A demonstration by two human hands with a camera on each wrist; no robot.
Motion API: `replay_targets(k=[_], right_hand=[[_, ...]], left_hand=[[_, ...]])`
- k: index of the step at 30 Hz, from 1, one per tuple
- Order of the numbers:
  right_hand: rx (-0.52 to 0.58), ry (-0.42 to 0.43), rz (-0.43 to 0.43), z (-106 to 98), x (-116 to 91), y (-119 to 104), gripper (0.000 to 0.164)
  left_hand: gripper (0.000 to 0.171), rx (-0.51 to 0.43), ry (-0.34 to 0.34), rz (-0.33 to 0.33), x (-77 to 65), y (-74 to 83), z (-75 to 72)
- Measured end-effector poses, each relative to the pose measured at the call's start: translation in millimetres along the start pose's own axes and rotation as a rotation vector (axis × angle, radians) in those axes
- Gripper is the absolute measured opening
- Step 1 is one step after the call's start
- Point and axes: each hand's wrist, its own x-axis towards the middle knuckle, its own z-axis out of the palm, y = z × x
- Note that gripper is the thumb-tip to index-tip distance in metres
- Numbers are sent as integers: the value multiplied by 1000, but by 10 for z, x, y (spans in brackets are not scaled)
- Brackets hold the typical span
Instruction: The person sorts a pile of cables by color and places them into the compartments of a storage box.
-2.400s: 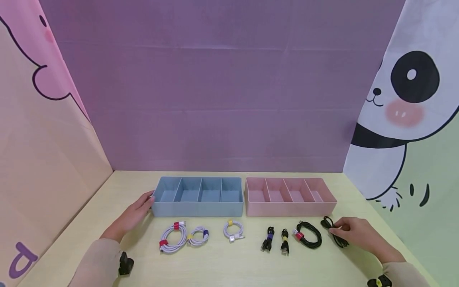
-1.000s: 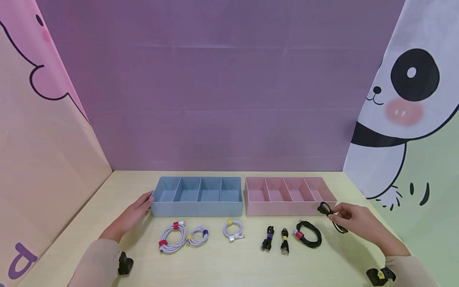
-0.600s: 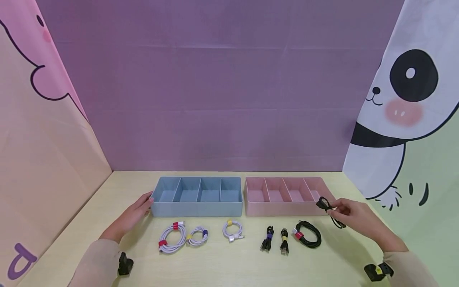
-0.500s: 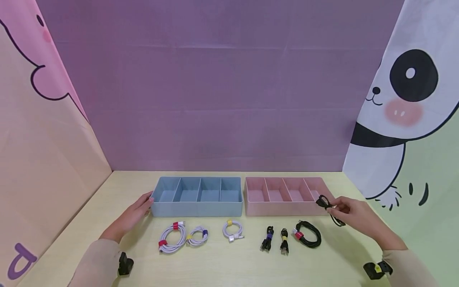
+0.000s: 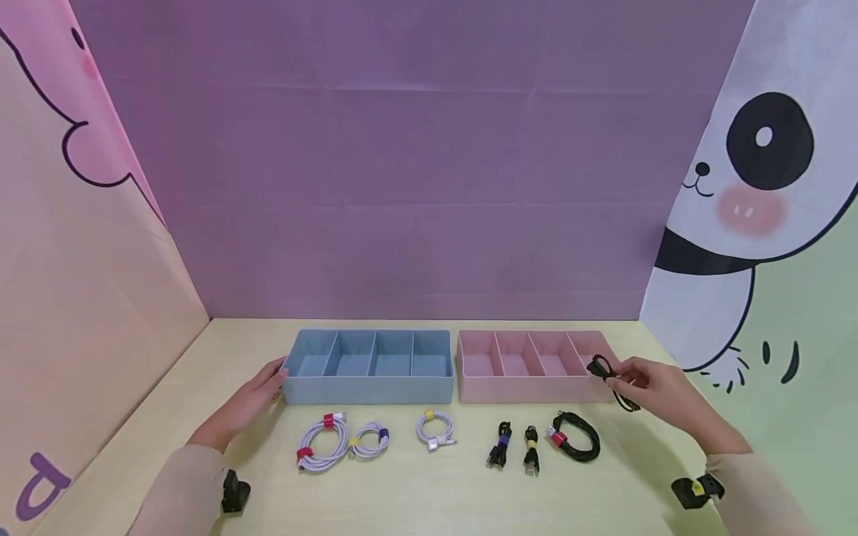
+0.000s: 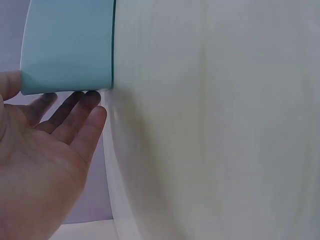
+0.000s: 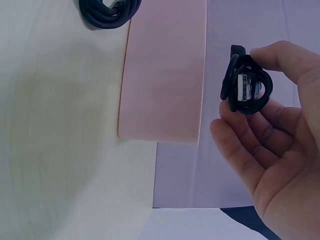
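My right hand (image 5: 653,387) pinches a coiled black USB cable (image 5: 602,368) between thumb and fingers, held up in front of the right end of a pink divided box (image 5: 536,390). In the right wrist view the silver USB plug (image 7: 244,87) of the coil faces the camera. My left hand (image 5: 251,402) touches the left end of a blue divided box (image 5: 369,391). The left wrist view has the fingers (image 6: 90,127) loosely bent at the box's end wall, thumb at its edge. Both boxes have several compartments with nothing visible in them.
Before the blue box lie white coiled cables: a large one (image 5: 342,447), a small one (image 5: 382,447) and a third (image 5: 436,445). Black cables (image 5: 500,447), (image 5: 532,454) and a black coil with red strap (image 5: 590,445) lie before the pink box. A purple backdrop (image 5: 429,164) stands behind.
My right hand has lifted the black cable off the table and moved it up and slightly left, toward the pink box's right end. The left hand stays at the blue box.
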Motion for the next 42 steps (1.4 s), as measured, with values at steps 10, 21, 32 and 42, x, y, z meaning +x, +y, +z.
replay_targets(k=[10,21,32,42], right_hand=[[-8,-1,9,7,117,-13,25],[-9,3,29,-35,280,-33,27],[-13,6,39,-21,368,12,29],[-9,20,54,-2,434,34,30]], left_hand=[[82,-3,-9,-6,17,-12,-24],[83,6,-12,-8,42,-12,-34],[82,7,-15,0,25,-9,-33],[84,9,-19,-8,32,-32,-46]])
